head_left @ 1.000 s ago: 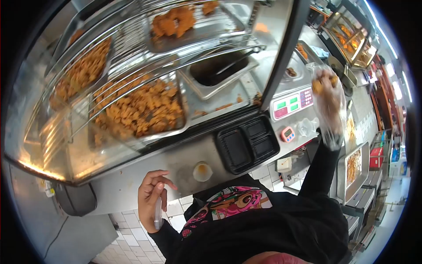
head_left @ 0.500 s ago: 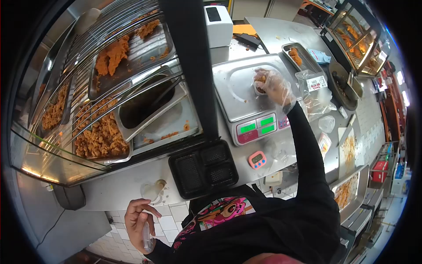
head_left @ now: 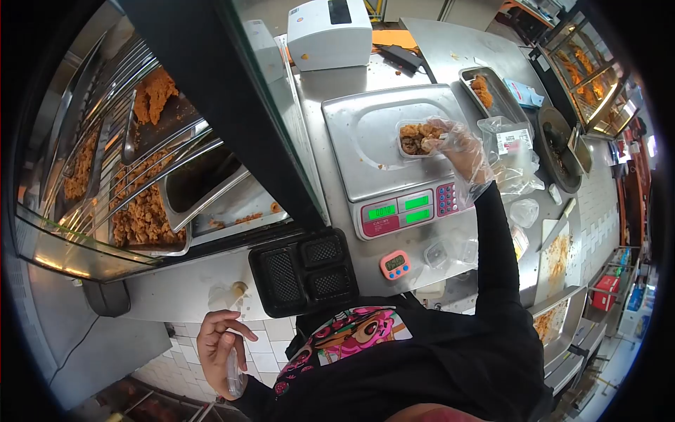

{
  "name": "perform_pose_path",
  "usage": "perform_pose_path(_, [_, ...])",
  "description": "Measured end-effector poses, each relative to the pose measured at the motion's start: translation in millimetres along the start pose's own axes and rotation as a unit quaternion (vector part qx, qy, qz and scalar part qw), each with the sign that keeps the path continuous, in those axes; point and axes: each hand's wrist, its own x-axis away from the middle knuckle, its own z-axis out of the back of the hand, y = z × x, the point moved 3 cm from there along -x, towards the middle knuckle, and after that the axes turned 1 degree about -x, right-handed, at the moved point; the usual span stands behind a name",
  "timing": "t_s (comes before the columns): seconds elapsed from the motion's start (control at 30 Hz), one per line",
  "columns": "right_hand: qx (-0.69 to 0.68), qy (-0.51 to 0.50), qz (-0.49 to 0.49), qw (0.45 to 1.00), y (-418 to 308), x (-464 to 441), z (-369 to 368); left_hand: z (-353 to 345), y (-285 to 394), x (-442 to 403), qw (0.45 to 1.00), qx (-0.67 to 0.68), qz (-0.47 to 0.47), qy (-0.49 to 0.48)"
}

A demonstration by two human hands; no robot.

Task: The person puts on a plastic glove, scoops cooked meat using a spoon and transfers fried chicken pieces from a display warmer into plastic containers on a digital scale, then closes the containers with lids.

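Observation:
My right hand, in a clear plastic glove, is at the right side of a small clear tub. Its curled fingertips reach over the rim onto brown fried chicken pieces in the tub. Beneath the tub is the steel platform of a scale with lit green displays. My bare left hand hangs before the counter's front edge, palm up with loosely bent fingers. A clear plastic piece, perhaps a lid, rests between its thumb and palm.
A black compartment tray and a pink timer lie on the counter, with a clear lid nearby. At left stands a glass-sided warmer with fried chicken. A white printer, steel tray and plastic bags surround the scale.
My right hand has shifted right and toward me, uncovering more of the tub and its pieces. The camera view has turned slightly. My left hand keeps nearly the same pose.

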Motion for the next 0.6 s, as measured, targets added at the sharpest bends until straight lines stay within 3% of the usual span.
perform_pose_path(0.1, [-0.024,0.011,-0.006,1.0,-5.8,-1.1,2.1,-7.3,2.9,-3.2,1.0,0.003,0.007,0.0])
perform_pose_path(0.17, [-0.112,0.006,-0.024,0.993,-0.7,-7.3,-1.7,-9.5,2.8,-8.6,1.0,-0.008,0.004,0.017])
perform_pose_path(0.2, [-0.112,0.006,-0.022,0.993,-2.7,-9.1,1.0,-12.2,4.4,-9.4,1.0,-0.008,0.002,0.017])
perform_pose_path(0.27, [0.064,-0.027,0.024,0.997,-10.1,-7.4,2.6,-14.7,6.3,-9.3,1.0,-0.003,0.01,0.017])
perform_pose_path(0.37, [0.103,0.013,0.078,0.992,-17.2,-6.9,6.1,-15.8,7.4,-9.8,1.0,0.003,0.019,0.01])
perform_pose_path(0.53, [-0.003,0.044,0.029,0.999,5.5,-8.1,6.6,-13.1,2.8,-10.2,0.999,-0.004,0.019,0.033])
perform_pose_path(0.6, [-0.007,0.045,0.074,0.996,7.7,-6.9,5.0,-14.3,2.8,-11.1,0.999,-0.006,0.019,0.033])
